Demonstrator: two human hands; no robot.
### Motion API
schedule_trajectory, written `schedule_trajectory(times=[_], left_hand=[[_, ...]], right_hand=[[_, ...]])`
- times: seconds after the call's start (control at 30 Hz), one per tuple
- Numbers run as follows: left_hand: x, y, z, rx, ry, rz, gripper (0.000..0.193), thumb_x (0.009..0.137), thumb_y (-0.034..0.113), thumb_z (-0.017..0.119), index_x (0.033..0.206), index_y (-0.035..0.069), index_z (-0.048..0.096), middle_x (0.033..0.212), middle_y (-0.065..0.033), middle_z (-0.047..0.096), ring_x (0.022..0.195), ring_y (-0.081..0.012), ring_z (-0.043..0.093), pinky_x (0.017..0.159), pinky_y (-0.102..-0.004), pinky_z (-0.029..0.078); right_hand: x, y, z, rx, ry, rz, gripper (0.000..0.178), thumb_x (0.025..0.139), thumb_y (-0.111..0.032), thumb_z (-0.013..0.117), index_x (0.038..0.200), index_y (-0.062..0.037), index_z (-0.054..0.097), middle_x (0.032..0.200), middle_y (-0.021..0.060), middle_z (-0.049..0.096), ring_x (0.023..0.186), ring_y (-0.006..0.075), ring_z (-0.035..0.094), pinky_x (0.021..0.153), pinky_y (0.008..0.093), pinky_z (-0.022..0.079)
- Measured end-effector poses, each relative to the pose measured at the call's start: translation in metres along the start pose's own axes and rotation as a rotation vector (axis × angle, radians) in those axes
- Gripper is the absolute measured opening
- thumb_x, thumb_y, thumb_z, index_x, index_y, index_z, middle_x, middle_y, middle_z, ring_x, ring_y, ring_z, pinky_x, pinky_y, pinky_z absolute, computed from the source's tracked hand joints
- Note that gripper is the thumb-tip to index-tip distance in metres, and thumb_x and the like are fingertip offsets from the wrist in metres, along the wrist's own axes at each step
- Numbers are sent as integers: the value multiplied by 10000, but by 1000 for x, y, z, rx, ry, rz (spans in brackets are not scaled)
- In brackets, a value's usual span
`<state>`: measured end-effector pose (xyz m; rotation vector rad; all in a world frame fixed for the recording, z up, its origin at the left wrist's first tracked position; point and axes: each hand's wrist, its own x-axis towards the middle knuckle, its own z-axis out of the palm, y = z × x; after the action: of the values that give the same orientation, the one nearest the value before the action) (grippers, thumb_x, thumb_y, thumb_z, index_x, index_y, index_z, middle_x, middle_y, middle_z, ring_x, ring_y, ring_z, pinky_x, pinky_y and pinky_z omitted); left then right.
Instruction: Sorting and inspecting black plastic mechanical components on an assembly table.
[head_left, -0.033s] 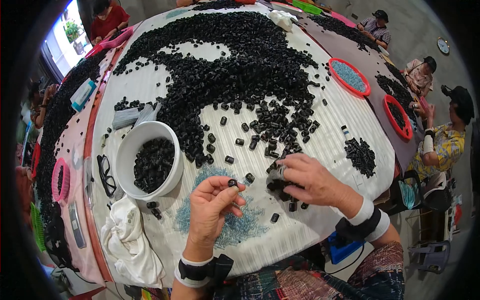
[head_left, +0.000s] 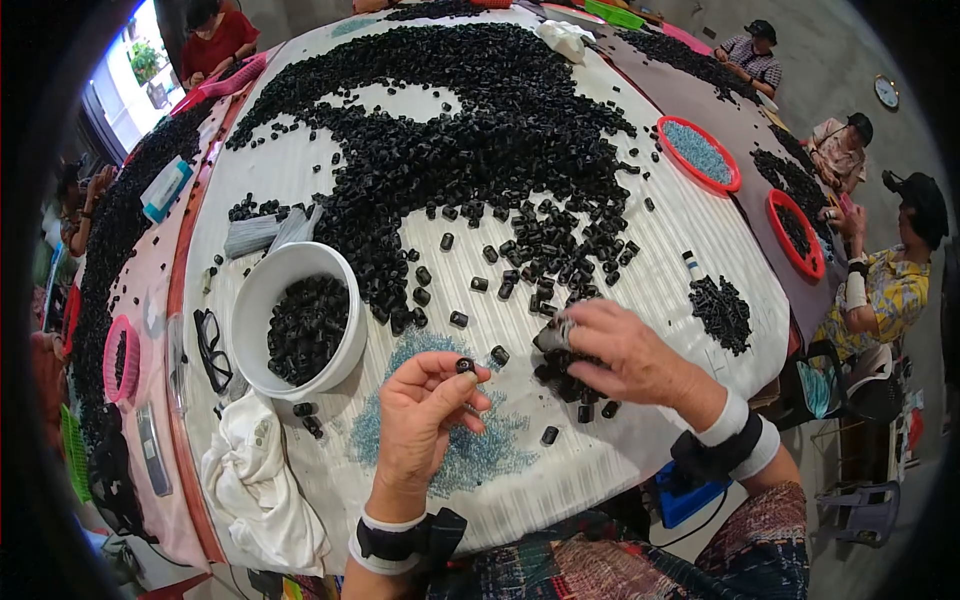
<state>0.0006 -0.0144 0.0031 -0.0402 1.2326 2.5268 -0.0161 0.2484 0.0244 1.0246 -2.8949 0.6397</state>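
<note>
The left hand [head_left: 416, 408] pinched a black cylinder [head_left: 465, 367] in its fingers, left of the right hand [head_left: 643, 358], whose grasp was unclear.

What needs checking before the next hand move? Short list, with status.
1. Left hand has a black part pinched between thumb and fingers: ok.
2. Right hand grip known: cannot tell; its fingers are blurred and cover what lies under them.
3. White bucket upright, contents below the rim: ok.
4. Small blue pieces near the left hand contained: not ok; spread loose on the table.
5. Glasses clear of both hands: ok; they lie left of the bucket.
</note>
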Motion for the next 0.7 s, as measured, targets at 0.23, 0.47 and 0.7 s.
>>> schedule_trajectory(times=[0.23,0.47,0.7], left_hand=[[0,-1,0,-8,4,24,112,854,15,599,962,-14,595,888,-170,660,683,-180,675,492,-257,574],[-2,-1,-4,6,26,4,108,851,15,604,955,-14,593,897,-168,659,681,-176,674,494,-253,574],[-1,0,-2,-22,30,-8,131,845,-9,612,973,-15,585,893,-164,670,682,-180,671,496,-254,553]], right_hand=[[60,49,3,-274,187,181,393,849,-348,577,1124,-72,523,1278,158,477,1194,354,426,913,472,429],[29,10,19,-245,-3,76,393,862,-372,566,1133,-93,513,1333,148,437,1248,370,370,940,502,387],[-17,-20,-8,-90,-147,70,372,832,-306,622,1098,-67,521,1315,142,459,1244,332,408,968,472,377]])
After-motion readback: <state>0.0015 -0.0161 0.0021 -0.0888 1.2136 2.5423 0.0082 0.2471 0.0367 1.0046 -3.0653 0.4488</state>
